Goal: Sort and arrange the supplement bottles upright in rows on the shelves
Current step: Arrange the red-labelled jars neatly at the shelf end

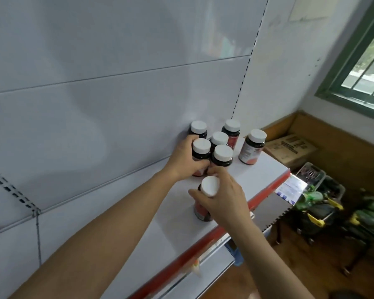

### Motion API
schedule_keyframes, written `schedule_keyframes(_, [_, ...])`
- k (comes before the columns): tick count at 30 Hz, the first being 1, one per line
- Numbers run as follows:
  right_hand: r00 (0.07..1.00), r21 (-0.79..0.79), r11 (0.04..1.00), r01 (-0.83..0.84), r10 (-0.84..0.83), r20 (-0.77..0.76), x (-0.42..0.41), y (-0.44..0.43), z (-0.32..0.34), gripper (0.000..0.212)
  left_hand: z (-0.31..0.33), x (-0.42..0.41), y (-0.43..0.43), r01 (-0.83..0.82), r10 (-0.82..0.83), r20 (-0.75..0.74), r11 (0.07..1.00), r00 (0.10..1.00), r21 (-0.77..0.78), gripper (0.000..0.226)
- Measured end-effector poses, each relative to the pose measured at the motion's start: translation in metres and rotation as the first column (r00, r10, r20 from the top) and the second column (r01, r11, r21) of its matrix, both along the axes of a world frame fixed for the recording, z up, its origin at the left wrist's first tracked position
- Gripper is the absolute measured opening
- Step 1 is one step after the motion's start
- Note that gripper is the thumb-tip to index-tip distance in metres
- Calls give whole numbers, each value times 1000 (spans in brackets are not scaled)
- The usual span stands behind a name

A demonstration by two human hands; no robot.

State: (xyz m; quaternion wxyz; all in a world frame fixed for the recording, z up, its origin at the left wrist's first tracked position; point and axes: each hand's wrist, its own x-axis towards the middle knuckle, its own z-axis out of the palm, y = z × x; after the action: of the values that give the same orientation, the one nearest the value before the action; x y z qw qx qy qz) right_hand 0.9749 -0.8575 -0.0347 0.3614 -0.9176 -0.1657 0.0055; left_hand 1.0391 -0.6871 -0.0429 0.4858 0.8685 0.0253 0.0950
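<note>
White-panelled shelving fills the upper left; its red-edged white shelf (266, 169) carries seven dark plastic supplement bottles (219, 139) with white caps at centre. Left hand (185, 159) grips one clustered bottle (201, 149); right hand (227, 199) holds the nearest bottle (209, 186), just below.

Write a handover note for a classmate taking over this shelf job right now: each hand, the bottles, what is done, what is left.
Left hand: grips the back bottle, one of a bunch of five by the back panel.
Right hand: grips the near bottle at the front of the shelf.
Right bottle stands apart.
Done: all seven look upright.
Left: line them into even rows.
</note>
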Motion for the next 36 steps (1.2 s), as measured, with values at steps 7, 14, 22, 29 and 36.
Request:
schedule_keyframes(7, [985, 12, 991, -134, 135, -104, 4, -14, 4, 65, -10, -39, 14, -155, 200, 150, 951, 968, -269, 64])
schedule_keyframes(14, [963, 263, 930, -256, 269, -14, -6, 67, 18, 66, 16, -228, 69, -404, 528, 234, 811, 816, -423, 63])
schedule_keyframes(22, [682, 117, 671, -732, 719, 138, -103, 254, 4, 68, -9, -388, 114, -742, 885, 113, 444, 452, -502, 66])
schedule_keyframes(29, [645, 137, 631, -764, 750, 144, -151, 333, -18, 69, -4, -435, 127, -796, 890, 53, 430, 452, -426, 58])
schedule_keyframes(36, [576, 396, 529, -751, 817, 0, -178, 278, -12, 82, 13, -429, 152, -724, 780, 93, 612, 618, -318, 65])
